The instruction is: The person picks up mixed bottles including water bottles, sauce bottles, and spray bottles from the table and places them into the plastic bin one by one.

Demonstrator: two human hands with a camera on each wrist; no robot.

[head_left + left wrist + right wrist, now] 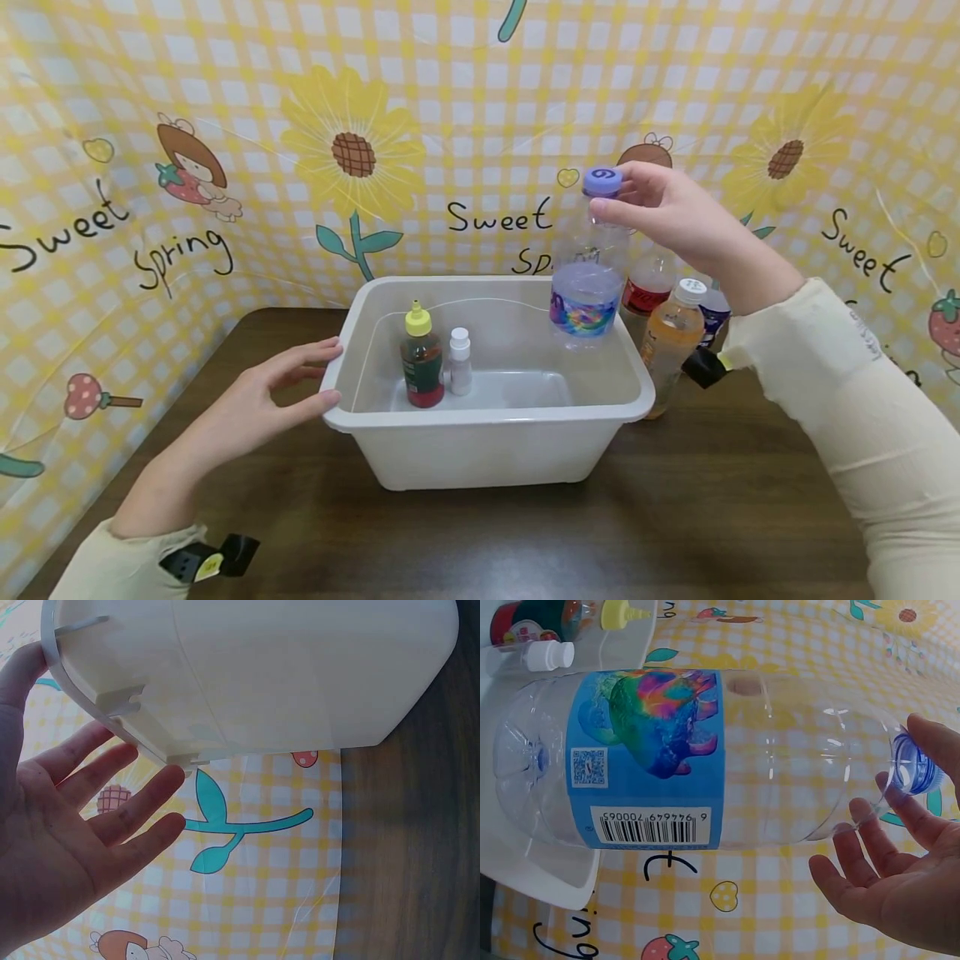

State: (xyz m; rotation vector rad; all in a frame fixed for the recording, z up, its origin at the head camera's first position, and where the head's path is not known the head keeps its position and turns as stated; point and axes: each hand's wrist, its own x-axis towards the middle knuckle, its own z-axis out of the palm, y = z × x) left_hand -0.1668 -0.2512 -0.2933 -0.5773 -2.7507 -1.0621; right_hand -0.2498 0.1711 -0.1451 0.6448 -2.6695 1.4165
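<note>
Tbl [465, 537], 1 tub [491, 454], 6 btls [587, 302], 1 held

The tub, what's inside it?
Inside the tub stand a yellow-topped bottle and a small white-capped bottle. Its front wall hides the nearest part inside; the clear bottle partly covers the right side.

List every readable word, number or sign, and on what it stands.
"Sweet Spring": yellow checked cloth.
"6 944649 700065", upside down: blue printed label, clear plastic bottle.
"G" or "6", unclear which: its round blue cap.
Too small or blurred: remaining bottle labels, the white cap of the amber plastic bottle, cream sleeve print.
</note>
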